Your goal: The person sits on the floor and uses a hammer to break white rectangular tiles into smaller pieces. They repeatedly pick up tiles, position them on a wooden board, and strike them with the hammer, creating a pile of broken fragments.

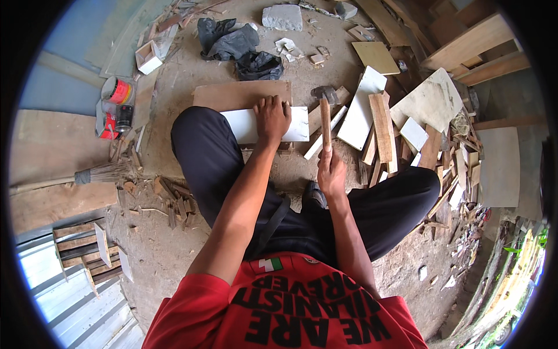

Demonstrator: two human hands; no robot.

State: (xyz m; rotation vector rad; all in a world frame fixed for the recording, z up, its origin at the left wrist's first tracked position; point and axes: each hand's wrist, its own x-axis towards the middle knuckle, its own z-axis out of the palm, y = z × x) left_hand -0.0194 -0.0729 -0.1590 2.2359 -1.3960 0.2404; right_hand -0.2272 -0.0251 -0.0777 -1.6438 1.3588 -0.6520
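My left hand (272,119) presses down on a white board (299,124) lying across in front of me, its fingers curled over the far edge. Beneath and beyond that board is a brown wooden panel (232,94). In my right hand (332,170) I grip the wooden handle of a hammer (325,119), held upright with its dark metal head at the top. The hammer is to the right of the white board and apart from it. Whether a nail sits under my left fingers cannot be seen.
Scrap wood (382,128) and white board pieces (361,110) pile up on the right. Black plastic bags (228,39) and a stone block (282,18) lie ahead. Left of me are red cans (121,91), a stick broom (99,174) and a slatted wooden crate (87,250).
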